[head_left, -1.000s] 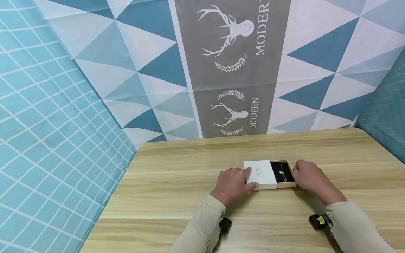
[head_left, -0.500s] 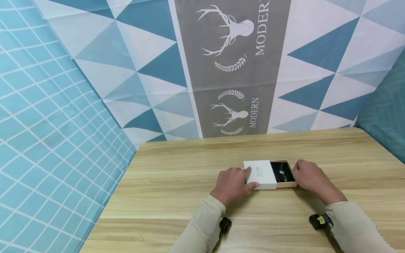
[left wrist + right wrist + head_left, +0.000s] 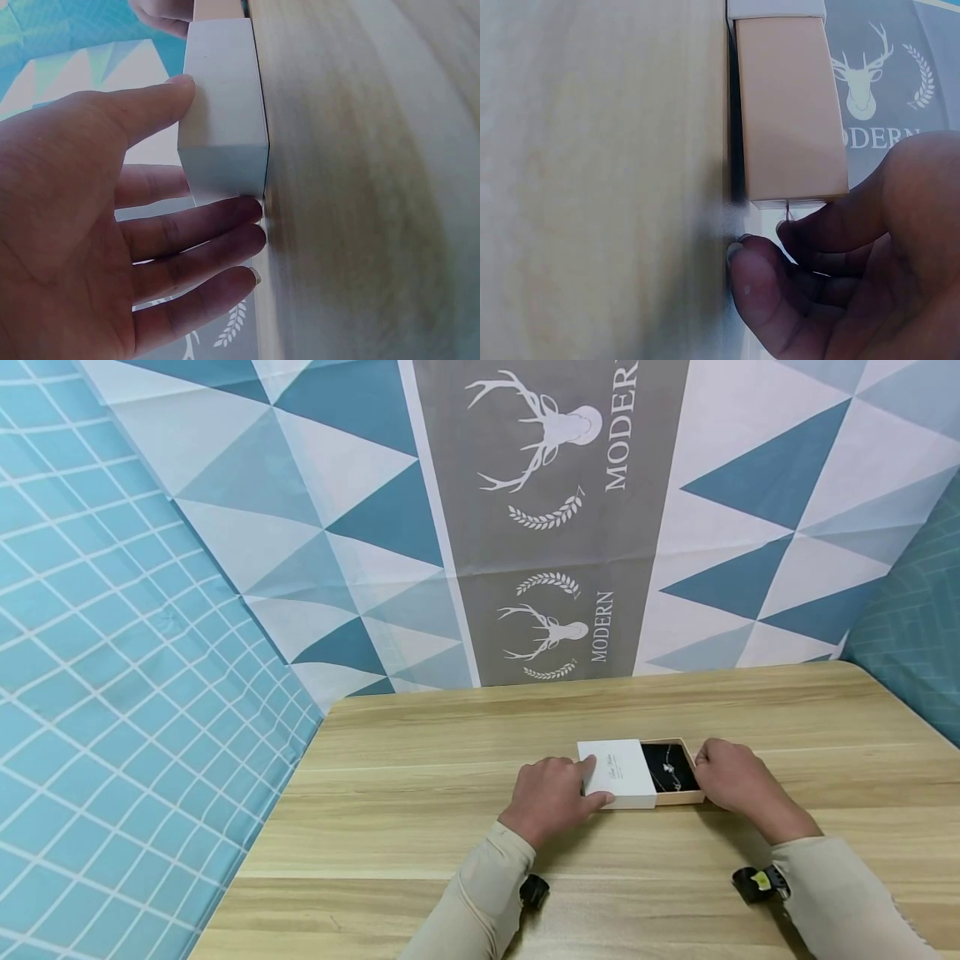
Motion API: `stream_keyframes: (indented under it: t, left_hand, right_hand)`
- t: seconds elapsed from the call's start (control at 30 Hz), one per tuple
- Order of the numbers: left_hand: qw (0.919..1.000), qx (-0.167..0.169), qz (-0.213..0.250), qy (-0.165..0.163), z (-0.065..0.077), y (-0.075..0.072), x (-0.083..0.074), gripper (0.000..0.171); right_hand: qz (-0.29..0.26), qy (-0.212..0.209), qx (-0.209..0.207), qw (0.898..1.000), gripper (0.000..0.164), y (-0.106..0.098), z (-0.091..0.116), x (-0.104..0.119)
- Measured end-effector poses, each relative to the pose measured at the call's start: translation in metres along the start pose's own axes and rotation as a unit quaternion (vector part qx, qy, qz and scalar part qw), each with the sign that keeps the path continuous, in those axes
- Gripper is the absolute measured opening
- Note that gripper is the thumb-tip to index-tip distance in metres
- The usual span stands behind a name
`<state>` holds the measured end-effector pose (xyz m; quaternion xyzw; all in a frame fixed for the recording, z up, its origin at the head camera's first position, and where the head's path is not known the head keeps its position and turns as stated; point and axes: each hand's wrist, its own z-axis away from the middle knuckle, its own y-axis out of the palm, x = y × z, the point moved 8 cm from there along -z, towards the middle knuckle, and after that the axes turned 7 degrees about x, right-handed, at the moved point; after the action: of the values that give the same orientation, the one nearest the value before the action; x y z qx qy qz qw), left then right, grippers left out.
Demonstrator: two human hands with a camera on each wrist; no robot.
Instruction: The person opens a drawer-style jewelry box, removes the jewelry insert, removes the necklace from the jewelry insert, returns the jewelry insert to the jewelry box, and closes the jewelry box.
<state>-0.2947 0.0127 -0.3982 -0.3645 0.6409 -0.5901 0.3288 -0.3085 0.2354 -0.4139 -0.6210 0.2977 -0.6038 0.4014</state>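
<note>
Step in hand, we'd say: sliding the tray [image 3: 678,799] in or out of the white sleeve [image 3: 633,777]; can't tell which. Left hand [image 3: 551,793], fingers spread, presses the sleeve just right of it on the worktop [image 3: 375,827]. Right hand [image 3: 733,777], curled, seems to pinch a thin pull tab [image 3: 788,210] on the tray end left of it. Next move probably calls for a braced sleeve and a straight slide. Hidden from us: the tray's half under the sleeve; lettering [image 3: 616,768] unreadable, chain [image 3: 667,768] detail too small.
</note>
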Motion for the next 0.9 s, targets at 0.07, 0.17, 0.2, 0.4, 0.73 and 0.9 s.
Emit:
stream_keyframes:
  t: [0.07, 0.17, 0.2, 0.4, 0.73, 0.9]
  left_hand:
    - [1.0, 0.0, -0.001, 0.001, 0.0001, -0.0001, 0.0, 0.06]
    - [1.0, 0.0, -0.001, 0.001, 0.0002, 0.0, 0.0, 0.059]
    - [1.0, 0.0, 0.0, 0.001, 0.0002, 0.0001, 0.0001, 0.059]
    - [1.0, 0.002, 0.002, -0.001, 0.0001, 0.0004, 0.0007, 0.059]
    - [1.0, 0.004, -0.001, 0.001, 0.0002, 0.0002, 0.0005, 0.058]
    - [1.0, 0.008, 0.002, 0.002, 0.0, 0.0007, 0.0002, 0.058]
  right_hand:
    - [-0.002, 0.002, 0.0, 1.0, 0.021, 0.0, 0.0, -0.0001]
    - [-0.003, 0.006, 0.002, 1.0, 0.02, 0.0001, 0.0004, -0.0005]
    - [-0.003, 0.008, 0.004, 1.0, 0.02, 0.0001, 0.0005, -0.0007]
    - [-0.003, 0.012, 0.008, 1.0, 0.02, -0.0004, 0.0007, -0.0009]
    - [0.001, 0.013, 0.008, 1.0, 0.02, 0.0, 0.0003, -0.002]
    - [0.002, 0.019, 0.011, 1.0, 0.021, 0.0001, 0.0004, -0.0033]
